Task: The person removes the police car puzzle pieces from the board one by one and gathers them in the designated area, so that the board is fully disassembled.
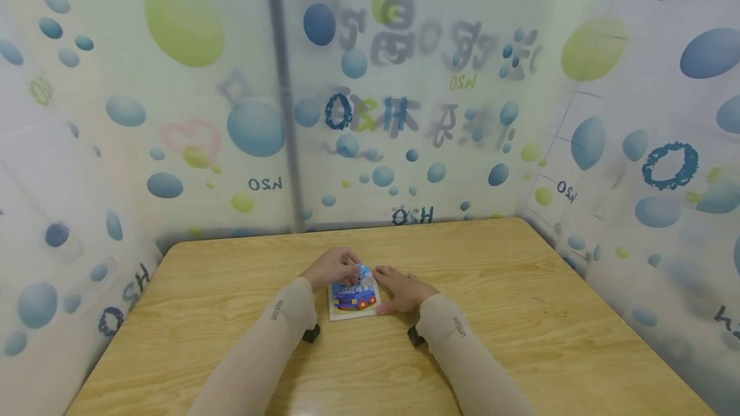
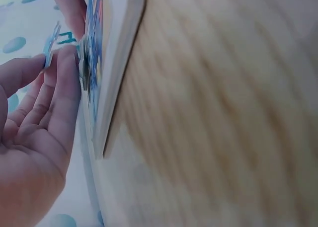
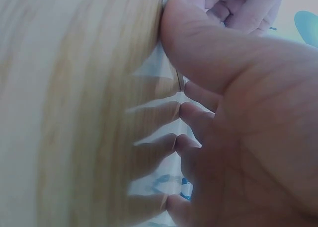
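Observation:
A small puzzle board with a pale rim and a blue, red and yellow vehicle picture lies on the table. Over its upper left part, my left hand pinches a thin puzzle piece between thumb and finger. The left wrist view shows that piece tilted on edge, apart from the board's face; other fingertips are right at a small stack of pieces on the board. My right hand steadies the board's right side, thumb at the lower right edge and the fingers spread, their tips on the table.
The wooden table reaches far out on both sides of the board. Printed curtains with blue and green drops enclose it at the back and sides. A dark wrist strap shows under the left sleeve, and another under the right.

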Motion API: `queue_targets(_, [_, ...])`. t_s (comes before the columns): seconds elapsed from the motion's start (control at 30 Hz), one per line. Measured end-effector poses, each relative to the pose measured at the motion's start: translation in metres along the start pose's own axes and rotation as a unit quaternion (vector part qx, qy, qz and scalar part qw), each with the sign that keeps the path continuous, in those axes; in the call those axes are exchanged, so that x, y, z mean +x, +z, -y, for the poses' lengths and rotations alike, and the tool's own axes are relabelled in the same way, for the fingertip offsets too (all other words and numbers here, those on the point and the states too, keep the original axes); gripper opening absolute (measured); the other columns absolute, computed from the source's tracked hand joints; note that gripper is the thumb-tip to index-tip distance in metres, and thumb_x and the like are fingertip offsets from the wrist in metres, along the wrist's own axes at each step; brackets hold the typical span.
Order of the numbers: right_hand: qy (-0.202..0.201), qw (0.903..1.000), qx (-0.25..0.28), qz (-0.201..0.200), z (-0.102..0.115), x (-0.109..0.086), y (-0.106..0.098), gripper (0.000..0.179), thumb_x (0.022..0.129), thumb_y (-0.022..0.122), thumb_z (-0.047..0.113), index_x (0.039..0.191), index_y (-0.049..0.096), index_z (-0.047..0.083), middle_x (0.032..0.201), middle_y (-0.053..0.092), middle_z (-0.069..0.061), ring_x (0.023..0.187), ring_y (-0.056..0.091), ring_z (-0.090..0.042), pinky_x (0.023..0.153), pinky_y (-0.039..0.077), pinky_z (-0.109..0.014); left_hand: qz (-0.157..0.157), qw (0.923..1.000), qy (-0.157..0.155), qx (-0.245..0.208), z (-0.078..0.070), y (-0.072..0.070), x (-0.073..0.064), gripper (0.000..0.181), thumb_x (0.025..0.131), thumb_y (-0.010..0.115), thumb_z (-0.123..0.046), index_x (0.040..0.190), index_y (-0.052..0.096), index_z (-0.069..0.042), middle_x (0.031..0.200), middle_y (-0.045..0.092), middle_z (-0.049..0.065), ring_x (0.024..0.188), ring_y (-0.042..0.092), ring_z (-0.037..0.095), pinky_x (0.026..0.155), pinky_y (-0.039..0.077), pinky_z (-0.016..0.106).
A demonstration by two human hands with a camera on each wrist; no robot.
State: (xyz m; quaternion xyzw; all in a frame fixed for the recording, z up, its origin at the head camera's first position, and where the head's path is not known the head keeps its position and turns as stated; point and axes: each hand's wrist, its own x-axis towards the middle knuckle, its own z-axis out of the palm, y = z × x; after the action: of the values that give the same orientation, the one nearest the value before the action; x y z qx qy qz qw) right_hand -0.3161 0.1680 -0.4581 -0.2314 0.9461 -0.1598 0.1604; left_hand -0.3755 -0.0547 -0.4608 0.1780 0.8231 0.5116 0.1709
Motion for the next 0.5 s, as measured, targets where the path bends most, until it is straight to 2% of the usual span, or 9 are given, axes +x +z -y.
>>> queue_targets(0.13, [0.001, 1.0, 0.001, 0.0, -0.0011, 0.0, 0.0005, 0.085, 0.096, 0.067, 0.046, 0.161, 0.025, 0.011, 0.168, 0.02, -0.01, 0.154, 0.014, -0.032, 0.119, 0.015, -0.066, -0.005, 0.9996, -0.004, -0.029, 0.001, -0.0023, -0.0036, 0.014, 0.101, 0.061, -0.007, 0.112, 0.059, 0.001, 0.095, 0.071, 0.014, 0.083, 0.072, 0.023, 0.076, 0.062, 0.035])
queue_targets(0.5, [0.01, 0.9999, 0.013, 0.003, -0.0014, 0.0, 0.0006, 0.086, 0.095, 0.068, 0.046, 0.161, 0.025, 0.011, 0.168, 0.019, -0.009, 0.155, 0.012, -0.031, 0.12, 0.014, -0.065, -0.021, 0.9981, -0.013, -0.057, 0.0066, -0.008, -0.0087, 0.014, 0.103, 0.059, -0.007, 0.114, 0.058, 0.001, 0.098, 0.066, 0.016, 0.085, 0.071, 0.023, 0.078, 0.061, 0.035])
